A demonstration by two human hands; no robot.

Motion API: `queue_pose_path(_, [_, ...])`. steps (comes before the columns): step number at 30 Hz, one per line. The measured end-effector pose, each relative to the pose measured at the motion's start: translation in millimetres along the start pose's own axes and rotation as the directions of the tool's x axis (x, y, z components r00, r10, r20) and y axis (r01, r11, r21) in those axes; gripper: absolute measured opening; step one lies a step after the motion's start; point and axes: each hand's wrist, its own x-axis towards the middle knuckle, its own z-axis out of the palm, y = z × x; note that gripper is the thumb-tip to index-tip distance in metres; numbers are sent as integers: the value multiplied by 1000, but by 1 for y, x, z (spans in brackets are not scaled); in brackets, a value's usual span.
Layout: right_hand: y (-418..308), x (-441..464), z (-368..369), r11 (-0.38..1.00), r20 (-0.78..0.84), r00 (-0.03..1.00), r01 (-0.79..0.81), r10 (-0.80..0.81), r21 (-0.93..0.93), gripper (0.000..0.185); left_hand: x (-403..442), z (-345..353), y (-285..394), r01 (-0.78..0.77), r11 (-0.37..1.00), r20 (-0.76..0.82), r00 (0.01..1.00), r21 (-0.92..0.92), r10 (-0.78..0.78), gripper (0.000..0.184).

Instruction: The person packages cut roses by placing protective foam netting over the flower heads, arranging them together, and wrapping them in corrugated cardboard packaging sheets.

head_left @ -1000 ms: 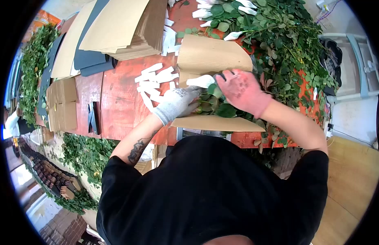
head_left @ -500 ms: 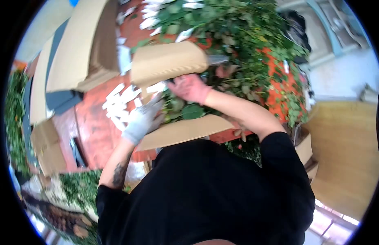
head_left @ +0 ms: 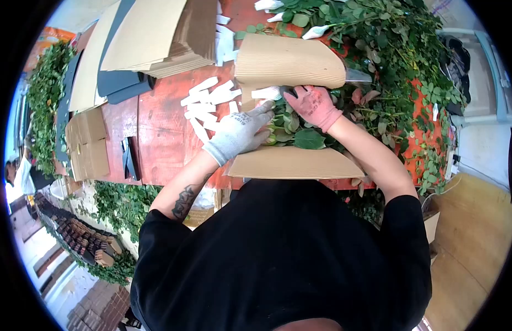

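Note:
A corrugated cardboard sheet (head_left: 294, 164) lies in front of me, its far side curved up as a flap (head_left: 289, 58). Leafy rose stems (head_left: 308, 139) lie between the two sides. My left hand (head_left: 239, 135), in a grey glove, rests with fingers stretched over the bud end of the stems. In a pink glove with dark fingertips, my right hand (head_left: 314, 106) is closed at the neck of a rose wrapped in a white sleeve (head_left: 266, 92). The stem under its fingers is partly hidden. Left of the sheet lie several white paper sleeves (head_left: 200, 110) in a pile.
Cut rose stems (head_left: 371, 44) heap on the right of the red table (head_left: 162, 129). A cardboard stack (head_left: 151, 38) stands at the back left, with a small carton piece (head_left: 87, 143) and dark strips (head_left: 129, 160) nearer. Brown board (head_left: 471, 237) leans at the right.
My view has swung, so the table appears further right and higher. Both hands keep about the same place over the cardboard and stems.

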Motion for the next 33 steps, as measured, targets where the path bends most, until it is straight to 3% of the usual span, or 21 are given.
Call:
queue_pose_path(1, [-4,3,2,999,144,990,10,-3,-50,28,2,3,-4,-51,999,-73,996,2,51,44])
queue_pose_path(2, [-3,2,2,993,295,955,15,20,-116,29,0,-5,2,-15,999,-48,999,29,16,45])
queue_pose_path(3, [1,-2,-3,986,326,943,-16,71,-168,29,3,-2,-1,-109,994,-144,984,0,108,46])
queue_pose_path(5, [-2,2,-6,988,205,977,79,-51,-132,28,6,-7,3,-27,1000,-21,999,-3,27,48])
queue_pose_path(6, [-4,4,2,993,268,962,81,-55,-85,30,5,-7,4,3,1000,2,1000,-12,-3,48])
queue_pose_path(7, [-3,6,-12,999,199,979,35,-30,-19,28,6,-11,9,50,999,31,998,-4,-50,48])
queue_pose_path(9, [-3,4,-6,999,-147,989,31,-28,21,16,8,-15,16,72,996,27,997,-44,-71,44])
queue_pose_path(10, [-2,4,-2,999,-152,988,37,-32,29,16,7,-13,11,82,996,27,996,-40,-81,44])
queue_pose_path(12, [-2,2,6,1000,-137,990,28,-29,-8,17,6,-7,-7,13,968,-150,987,-249,-52,40])
queue_pose_path(13, [-3,-2,9,999,11,999,34,-33,-8,18,10,-11,-13,-12,995,-272,962,-101,-16,37])
queue_pose_path(14, [1,8,-6,988,-269,960,29,-70,-153,17,12,-1,-34,-46,994,-379,925,-102,4,35])
queue_pose_path(16, [-5,-2,43,945,-86,977,166,-197,-280,14,16,3,-44,14,998,-465,884,-63,-42,30])
queue_pose_path(17, [0,3,14,982,-141,981,111,-133,-152,16,20,-6,-32,57,997,-409,909,-60,-77,29])
queue_pose_path(18, [2,5,-3,998,-170,984,55,-58,-26,20,26,-3,-32,6,1000,-456,890,-12,-11,28])
queue_pose_path(19, [-2,1,0,998,-6,1000,-10,10,58,25,28,0,-31,14,1000,-472,881,-8,-16,25])
queue_pose_path(21, [-2,-1,9,993,-44,997,-60,65,106,24,33,9,-37,72,997,-438,897,7,-61,23])
queue_pose_path(24, [-6,2,-5,998,96,993,-67,68,-18,22,35,14,-37,112,993,-439,894,25,-90,21])
queue_pose_path(28, [-3,-2,2,999,74,996,-47,48,-14,22,34,11,-32,67,998,-498,866,19,-49,21])
queue_pose_path(30, [-4,-3,4,995,117,992,-60,50,81,28,31,10,-34,156,987,-502,858,49,-110,18])
queue_pose_path(33, [-3,-7,11,1000,118,993,-5,4,4,30,25,4,-42,172,983,-508,854,65,-115,15])
